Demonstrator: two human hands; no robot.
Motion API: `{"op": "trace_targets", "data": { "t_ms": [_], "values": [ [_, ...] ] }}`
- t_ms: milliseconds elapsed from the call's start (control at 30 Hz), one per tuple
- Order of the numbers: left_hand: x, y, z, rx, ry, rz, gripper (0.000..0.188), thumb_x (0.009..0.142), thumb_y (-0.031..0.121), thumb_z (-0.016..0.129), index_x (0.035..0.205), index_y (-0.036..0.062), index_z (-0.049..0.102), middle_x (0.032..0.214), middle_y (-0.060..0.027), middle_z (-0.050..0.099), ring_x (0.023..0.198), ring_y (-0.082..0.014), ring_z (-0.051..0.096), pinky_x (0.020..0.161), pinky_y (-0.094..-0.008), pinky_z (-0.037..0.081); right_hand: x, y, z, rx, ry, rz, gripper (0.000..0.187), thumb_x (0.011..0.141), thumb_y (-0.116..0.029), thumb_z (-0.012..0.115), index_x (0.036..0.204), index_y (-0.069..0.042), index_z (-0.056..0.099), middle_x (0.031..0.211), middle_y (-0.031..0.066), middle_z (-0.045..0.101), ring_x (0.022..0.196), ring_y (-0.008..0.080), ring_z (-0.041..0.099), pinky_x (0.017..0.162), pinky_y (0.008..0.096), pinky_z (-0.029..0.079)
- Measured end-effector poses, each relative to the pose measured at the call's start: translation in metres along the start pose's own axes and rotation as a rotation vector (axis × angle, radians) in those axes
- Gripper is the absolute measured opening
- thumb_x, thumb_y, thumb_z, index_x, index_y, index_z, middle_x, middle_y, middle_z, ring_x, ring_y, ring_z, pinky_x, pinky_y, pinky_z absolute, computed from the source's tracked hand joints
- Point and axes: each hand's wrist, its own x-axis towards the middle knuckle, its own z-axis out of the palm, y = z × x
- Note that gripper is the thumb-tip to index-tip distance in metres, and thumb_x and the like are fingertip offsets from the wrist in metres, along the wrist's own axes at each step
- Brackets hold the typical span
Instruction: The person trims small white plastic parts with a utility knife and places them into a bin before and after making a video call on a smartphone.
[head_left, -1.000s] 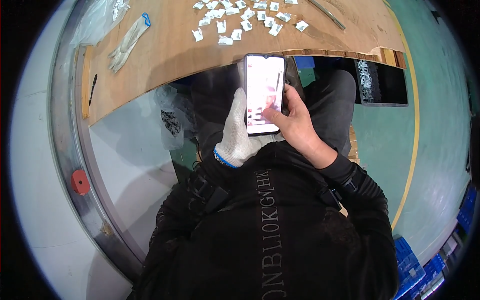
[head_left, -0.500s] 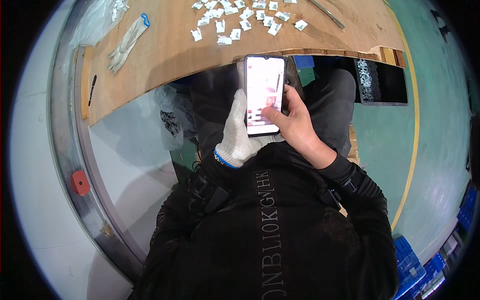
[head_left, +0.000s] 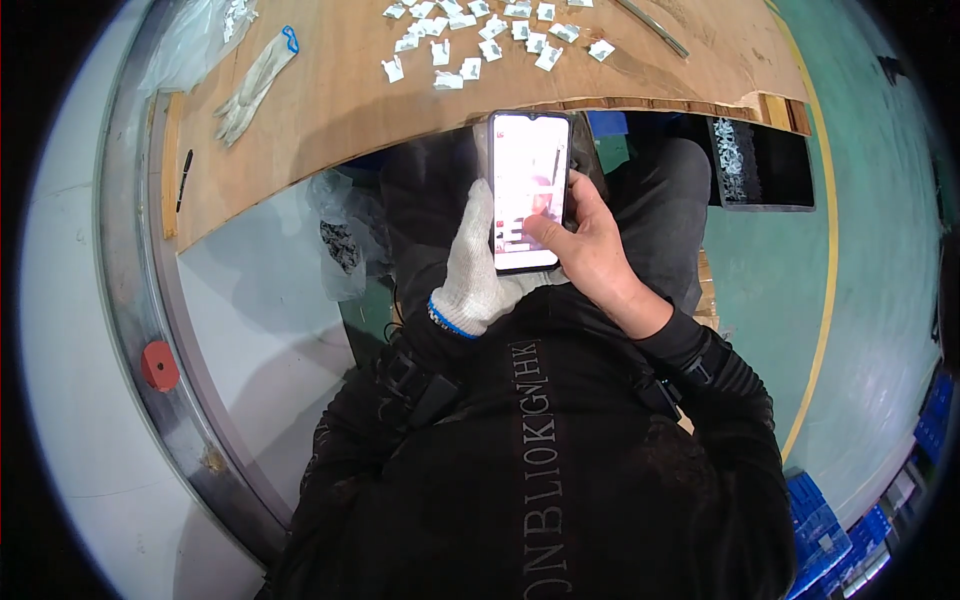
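Note:
A smartphone [head_left: 526,165] with a lit, mostly white screen is held upright over my lap, just below the table's near edge. My left hand [head_left: 470,275], in a white knit glove with a blue cuff, grips it from the left; the thumb lies along the side and the other fingers are hidden behind. Bare, my right hand [head_left: 600,255] closes on the lower right side, its thumb over the lower part of the screen and fingers at the phone's edge. Beyond the phone, several small white plastic pieces [head_left: 441,53] lie scattered on the wooden table [head_left: 350,110].
On the table lie another white glove [head_left: 257,92], a black pen [head_left: 185,180], a clear plastic bag [head_left: 185,50] and a metal strip [head_left: 652,27]. Below its edge are a bag of dark pieces [head_left: 343,245] and a black bin [head_left: 782,170]. Blue crates [head_left: 815,535] stand lower right.
The picture on the phone's lower screen differs slightly. Both hands and the phone stay in place.

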Motion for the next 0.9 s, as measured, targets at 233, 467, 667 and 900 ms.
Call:
{"op": "trace_targets", "data": {
  "t_ms": [233, 467, 667, 900],
  "values": [
    [-0.002, 0.001, -0.0003, 0.0, -0.03, -0.016, 0.071, 0.098, 0.068, 0.039, 0.146, 0.0162, 0.045, 0.133, -0.0099, 0.059, 0.117, -0.0294, 0.06, 0.094, -0.0542, 0.053, -0.0016, -0.0045, 0.0021, 0.005, 0.009, -0.003, 0.046, 0.091, -0.002, 0.069, 0.131, 0.002, 0.047, 0.111, 0.0086, 0.065, 0.099, 0.0129, 0.062, 0.087, 0.0294, 0.053],
    [-0.0002, -0.0007, 0.002, 0.019, 0.002, 0.006, 0.072, 0.098, 0.069, 0.038, 0.146, 0.0164, 0.045, 0.134, -0.0096, 0.058, 0.118, -0.0293, 0.059, 0.093, -0.055, 0.052, -0.0001, -0.0058, 0.0024, -0.026, 0.029, 0.016, 0.045, 0.092, -0.002, 0.068, 0.131, 0.002, 0.047, 0.111, 0.0084, 0.065, 0.098, 0.0123, 0.062, 0.087, 0.029, 0.053],
    [-0.002, 0.0007, 0.0036, 0.017, -0.001, -0.026, 0.072, 0.098, 0.069, 0.037, 0.146, 0.0164, 0.045, 0.133, -0.0093, 0.059, 0.116, -0.0288, 0.06, 0.091, -0.0539, 0.053, -0.0012, -0.0016, -0.001, 0.047, -0.004, 0.025, 0.047, 0.091, -0.001, 0.069, 0.133, 0.003, 0.046, 0.114, 0.0085, 0.063, 0.102, 0.013, 0.061, 0.089, 0.0295, 0.052],
    [-0.0037, 0.0031, 0.0057, 0.009, 0.006, -0.033, 0.072, 0.098, 0.07, 0.036, 0.145, 0.0161, 0.047, 0.133, -0.0091, 0.059, 0.116, -0.0287, 0.06, 0.09, -0.0544, 0.053, -0.0021, -0.0028, -0.0042, 0.016, -0.049, -0.006, 0.056, 0.091, 0.001, 0.067, 0.14, 0.005, 0.041, 0.118, 0.0093, 0.062, 0.107, 0.0138, 0.058, 0.094, 0.0298, 0.049]
  ]
}}
